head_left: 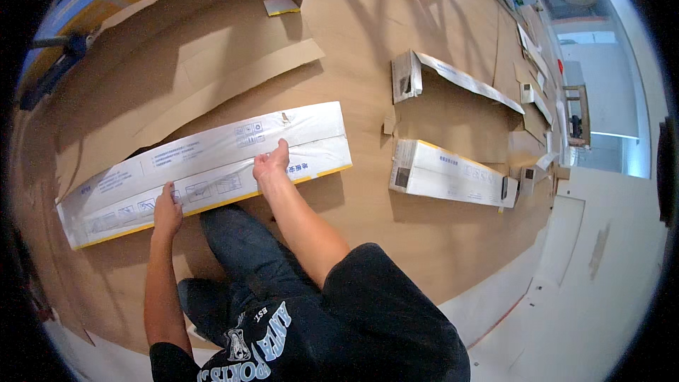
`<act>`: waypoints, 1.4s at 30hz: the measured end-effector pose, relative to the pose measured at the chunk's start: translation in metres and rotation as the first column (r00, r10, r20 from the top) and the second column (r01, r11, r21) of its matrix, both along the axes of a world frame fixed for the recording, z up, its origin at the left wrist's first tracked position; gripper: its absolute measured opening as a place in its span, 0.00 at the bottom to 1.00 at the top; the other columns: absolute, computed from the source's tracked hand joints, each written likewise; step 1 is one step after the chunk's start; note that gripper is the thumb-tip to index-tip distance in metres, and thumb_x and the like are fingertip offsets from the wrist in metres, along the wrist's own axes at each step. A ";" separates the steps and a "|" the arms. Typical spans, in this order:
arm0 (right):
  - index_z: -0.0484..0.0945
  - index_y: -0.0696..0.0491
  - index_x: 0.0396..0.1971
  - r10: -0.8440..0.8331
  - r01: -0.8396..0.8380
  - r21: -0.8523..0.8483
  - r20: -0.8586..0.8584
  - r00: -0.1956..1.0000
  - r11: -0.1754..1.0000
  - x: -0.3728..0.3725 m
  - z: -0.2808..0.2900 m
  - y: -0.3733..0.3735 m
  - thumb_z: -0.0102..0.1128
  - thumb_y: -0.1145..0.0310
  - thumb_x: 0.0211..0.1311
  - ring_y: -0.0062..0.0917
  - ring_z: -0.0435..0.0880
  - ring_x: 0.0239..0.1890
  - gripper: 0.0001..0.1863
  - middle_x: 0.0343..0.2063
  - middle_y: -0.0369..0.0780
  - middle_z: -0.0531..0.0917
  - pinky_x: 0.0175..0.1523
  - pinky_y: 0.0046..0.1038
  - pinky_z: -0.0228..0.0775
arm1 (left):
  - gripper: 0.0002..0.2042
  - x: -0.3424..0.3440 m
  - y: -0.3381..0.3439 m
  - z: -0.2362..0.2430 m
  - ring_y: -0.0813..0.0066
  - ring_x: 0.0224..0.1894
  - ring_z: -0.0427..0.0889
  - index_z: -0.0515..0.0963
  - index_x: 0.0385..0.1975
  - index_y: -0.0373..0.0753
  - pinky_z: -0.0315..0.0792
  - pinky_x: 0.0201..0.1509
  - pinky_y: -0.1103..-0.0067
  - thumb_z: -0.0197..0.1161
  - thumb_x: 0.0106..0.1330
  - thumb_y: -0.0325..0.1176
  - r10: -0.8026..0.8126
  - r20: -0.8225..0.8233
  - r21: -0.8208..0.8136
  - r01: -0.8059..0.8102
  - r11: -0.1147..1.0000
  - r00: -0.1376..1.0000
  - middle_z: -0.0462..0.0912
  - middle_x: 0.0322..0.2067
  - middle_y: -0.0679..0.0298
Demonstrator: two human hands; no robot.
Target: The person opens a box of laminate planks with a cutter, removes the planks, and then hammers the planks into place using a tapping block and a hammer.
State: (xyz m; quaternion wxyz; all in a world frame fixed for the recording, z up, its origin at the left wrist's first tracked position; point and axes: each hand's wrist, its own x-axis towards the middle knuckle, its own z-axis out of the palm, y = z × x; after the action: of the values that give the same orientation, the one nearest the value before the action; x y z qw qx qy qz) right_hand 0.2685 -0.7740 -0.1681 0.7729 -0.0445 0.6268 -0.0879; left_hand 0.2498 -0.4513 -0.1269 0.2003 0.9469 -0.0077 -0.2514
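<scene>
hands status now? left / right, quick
Left hand: open, resting flat on the long white carton at its near edge.
Right hand: open, fingers pressing the carton's top, gripping nothing.

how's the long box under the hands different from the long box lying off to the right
The box under the hands lies whole and closed, with the left hand and right hand pressed flat on it; the box to the right lies untouched with an end flap open. The first also looks longer. Both are flat, white with a yellow edge, lying on the wood-look floor.
</scene>
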 end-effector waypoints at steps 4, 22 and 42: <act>0.69 0.46 0.53 0.099 -0.110 -0.147 -0.080 0.992 0.983 -0.006 -0.028 0.002 0.54 0.51 0.65 0.28 0.70 0.43 0.22 0.50 0.39 0.72 0.41 0.38 0.63 | 0.24 -0.023 0.021 -0.026 0.41 0.52 0.77 0.73 0.58 0.30 0.71 0.58 0.57 0.54 0.58 0.20 0.022 0.154 -0.187 0.007 0.982 0.988 0.79 0.49 0.40; 0.72 0.57 0.54 0.751 -0.578 -0.507 0.250 0.611 0.639 0.035 0.006 0.023 0.59 0.56 0.70 0.36 0.81 0.49 0.22 0.49 0.44 0.81 0.51 0.41 0.77 | 0.21 -0.031 0.040 -0.096 0.60 0.57 0.78 0.75 0.55 0.35 0.71 0.62 0.69 0.63 0.60 0.26 0.779 -0.104 -0.613 -0.657 0.439 0.618 0.80 0.52 0.55; 0.75 0.59 0.52 0.985 -0.919 -0.379 -0.088 0.149 0.106 0.275 -0.112 -0.073 0.47 0.32 0.69 0.37 0.80 0.29 0.39 0.37 0.44 0.82 0.32 0.38 0.82 | 0.16 -0.090 0.094 0.026 0.54 0.59 0.75 0.78 0.47 0.37 0.66 0.63 0.54 0.55 0.68 0.41 0.059 -0.303 0.135 -0.018 0.991 0.951 0.79 0.53 0.50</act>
State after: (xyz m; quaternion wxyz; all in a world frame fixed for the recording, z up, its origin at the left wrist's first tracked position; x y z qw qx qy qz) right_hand 0.5431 -0.8473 -0.2801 0.6777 -0.5644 0.3460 0.3201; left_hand 0.1597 -0.3572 -0.1006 0.1414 0.9076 0.0584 -0.3911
